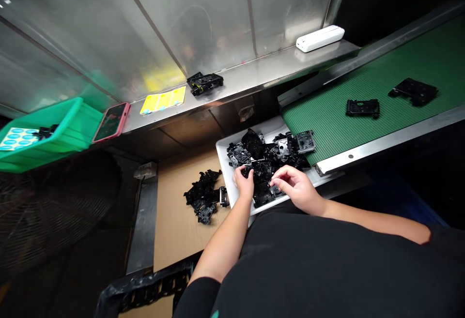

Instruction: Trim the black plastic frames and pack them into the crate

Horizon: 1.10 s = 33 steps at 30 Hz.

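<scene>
left hand [243,184], right hand [297,188], apparently pinching black plastic parts [262,175]

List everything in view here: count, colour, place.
Parts heap: one, black, in tray.
Tray: one, white, below belt end.
Conveyor belt: one, green, right side.
Belt parts: two, black, on belt.
Parts pile: one, black, on cardboard.
Cardboard: one, tan, left of tray.
Steel shelf: one, silver, along far wall.
Shelf part: one, black, on shelf.
Label sheet: one, yellow, on shelf.
Phone: one, pink case, on shelf.
White device: one, white, on shelf.
Crate: one, green, far left.
Fan: one, dark, lower left.
Left hand: one, on heap.
Right hand: one, on heap.
</scene>
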Each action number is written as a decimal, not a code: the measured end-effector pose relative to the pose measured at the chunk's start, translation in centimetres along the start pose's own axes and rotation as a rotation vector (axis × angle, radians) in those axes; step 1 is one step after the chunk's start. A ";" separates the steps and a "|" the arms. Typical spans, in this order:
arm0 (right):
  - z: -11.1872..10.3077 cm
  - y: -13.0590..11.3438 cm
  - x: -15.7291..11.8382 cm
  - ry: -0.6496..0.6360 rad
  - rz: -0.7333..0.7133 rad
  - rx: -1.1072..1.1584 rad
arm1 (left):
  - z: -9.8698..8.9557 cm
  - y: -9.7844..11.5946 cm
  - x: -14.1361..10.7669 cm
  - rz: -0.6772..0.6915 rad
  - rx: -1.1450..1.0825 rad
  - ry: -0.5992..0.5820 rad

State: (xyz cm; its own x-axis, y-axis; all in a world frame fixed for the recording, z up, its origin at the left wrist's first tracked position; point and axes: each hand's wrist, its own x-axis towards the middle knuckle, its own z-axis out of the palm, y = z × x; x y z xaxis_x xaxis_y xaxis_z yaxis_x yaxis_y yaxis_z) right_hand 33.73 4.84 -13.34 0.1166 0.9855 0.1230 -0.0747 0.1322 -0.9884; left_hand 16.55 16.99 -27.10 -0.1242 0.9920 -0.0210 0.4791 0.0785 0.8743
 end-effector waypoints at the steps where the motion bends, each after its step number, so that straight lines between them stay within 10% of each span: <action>1: 0.0 0.0 0.0 0.008 -0.001 -0.008 | 0.0 0.0 0.1 -0.001 -0.011 0.000; 15: -0.3 0.1 -0.2 0.060 0.015 0.014 | -4.7 0.5 -1.9 -0.110 -0.391 -0.059; 25: 0.2 -0.1 0.0 0.015 0.029 0.052 | -2.0 -0.1 -6.4 -0.140 -0.206 -0.445; 33: 0.1 0.1 -0.1 -0.004 0.028 0.062 | -0.7 0.4 -5.8 -0.286 -0.102 -0.318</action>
State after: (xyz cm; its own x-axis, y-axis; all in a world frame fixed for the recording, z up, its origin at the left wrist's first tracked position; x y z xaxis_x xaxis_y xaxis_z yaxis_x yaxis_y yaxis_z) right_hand 33.58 4.78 -13.44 0.1101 0.9893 0.0960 -0.1390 0.1110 -0.9841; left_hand 16.84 11.21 -26.34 0.0418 0.9139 -0.4038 0.3738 0.3604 0.8546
